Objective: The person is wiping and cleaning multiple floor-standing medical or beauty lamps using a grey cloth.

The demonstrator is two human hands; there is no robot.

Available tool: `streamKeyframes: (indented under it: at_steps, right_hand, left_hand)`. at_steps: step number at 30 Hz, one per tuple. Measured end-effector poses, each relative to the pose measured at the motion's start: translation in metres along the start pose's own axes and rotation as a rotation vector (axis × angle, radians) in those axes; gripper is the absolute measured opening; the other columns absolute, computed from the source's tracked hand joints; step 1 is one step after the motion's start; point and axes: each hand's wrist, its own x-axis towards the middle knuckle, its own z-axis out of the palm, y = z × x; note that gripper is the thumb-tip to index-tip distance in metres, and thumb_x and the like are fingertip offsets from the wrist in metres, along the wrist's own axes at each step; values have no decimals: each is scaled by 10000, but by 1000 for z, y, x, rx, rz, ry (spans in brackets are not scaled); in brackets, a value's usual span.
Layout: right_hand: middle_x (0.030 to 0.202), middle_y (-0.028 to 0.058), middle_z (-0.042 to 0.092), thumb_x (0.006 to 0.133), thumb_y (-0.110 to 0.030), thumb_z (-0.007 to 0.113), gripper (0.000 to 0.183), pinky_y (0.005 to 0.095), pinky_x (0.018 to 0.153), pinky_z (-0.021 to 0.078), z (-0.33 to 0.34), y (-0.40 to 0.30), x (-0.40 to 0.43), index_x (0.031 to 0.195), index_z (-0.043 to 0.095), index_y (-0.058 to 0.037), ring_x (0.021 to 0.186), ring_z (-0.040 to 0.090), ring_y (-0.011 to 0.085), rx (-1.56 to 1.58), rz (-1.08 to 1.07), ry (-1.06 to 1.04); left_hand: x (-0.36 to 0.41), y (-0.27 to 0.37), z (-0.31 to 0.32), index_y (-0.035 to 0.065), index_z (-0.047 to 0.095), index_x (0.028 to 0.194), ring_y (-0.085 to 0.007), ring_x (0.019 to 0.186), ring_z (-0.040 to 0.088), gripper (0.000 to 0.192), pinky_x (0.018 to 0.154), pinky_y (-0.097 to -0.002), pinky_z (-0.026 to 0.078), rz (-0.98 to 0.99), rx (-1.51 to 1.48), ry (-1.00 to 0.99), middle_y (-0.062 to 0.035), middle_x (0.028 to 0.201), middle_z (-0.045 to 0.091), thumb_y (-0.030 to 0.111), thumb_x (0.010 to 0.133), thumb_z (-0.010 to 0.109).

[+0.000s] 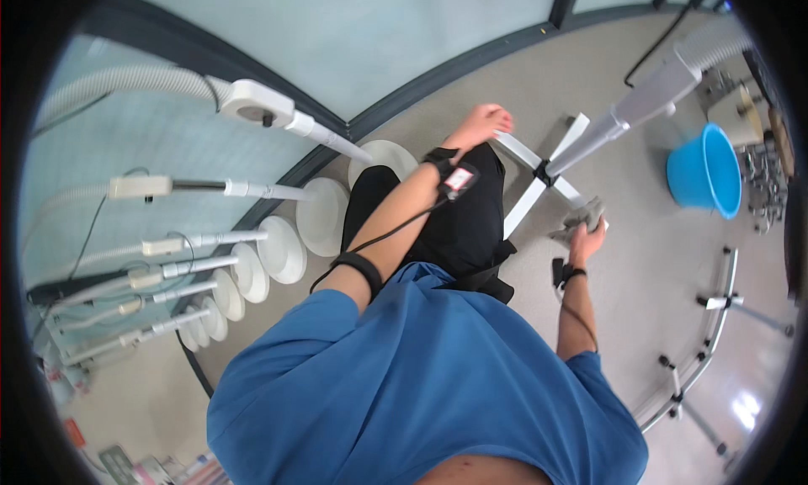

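A grey cloth (582, 216) is bunched in my right hand (588, 241), pressed around the end of one leg of a white cross-shaped stand base (525, 208). My left hand (483, 126) is curled by the tip of the opposite leg, above my bent knee. Whether its fingers grip that leg is hard to see. From the black centre joint (544, 173) of the base a white pole (593, 141) rises towards the upper right. A ribbed hose (716, 42) joins the pole's upper end. Both wrists carry black straps with cables.
A blue bucket (706, 171) stands on the floor at right. On the left, several white hose stands with round bases (322, 217) line a glass partition (208, 163). Metal frames with casters (724, 302) lie at lower right. Metal parts (760, 182) sit beyond the bucket.
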Motion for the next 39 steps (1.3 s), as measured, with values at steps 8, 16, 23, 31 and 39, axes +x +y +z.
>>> streamKeyframes:
  at_steps: [8,16,23,31,39]
  right_hand:
    - [826,114,623,718,-128,516,314,318,792,438,-10,-124,-28,939,603,78,800,560,197,540,31,-200]
    - [841,78,616,808,-137,527,260,282,758,436,17,-283,-57,928,598,83,809,536,144,790,-151,-606]
    - [1082,108,621,892,-292,574,408,351,880,477,48,-387,-137,1166,547,9,998,601,231,1320,647,-1732]
    - [1168,143,552,735,43,681,544,369,924,484,84,-501,-252,1227,450,50,1060,576,243,1194,141,-2067]
    - [1054,125,617,616,-133,792,648,371,860,483,153,-582,-326,1192,522,-11,1001,577,237,1123,-640,-1308]
  left_hand:
    - [-149,20,-161,-36,615,843,-175,581,637,288,528,-317,535,-134,76,754,-110,681,632,234,872,518]
    - [-208,44,-210,-112,386,1181,-240,843,586,687,779,-346,471,-14,356,1120,-196,964,570,279,730,728]
    - [-289,46,-243,-55,375,1119,-292,746,535,525,719,-382,455,458,428,1655,-162,904,505,121,718,664]
    - [-354,43,-291,-7,593,1078,-219,935,616,387,803,-344,487,318,420,1187,-138,1025,648,257,817,701]
    - [-346,28,-291,-29,619,1043,-203,848,666,374,749,-326,502,370,496,1246,-135,937,692,228,792,722]
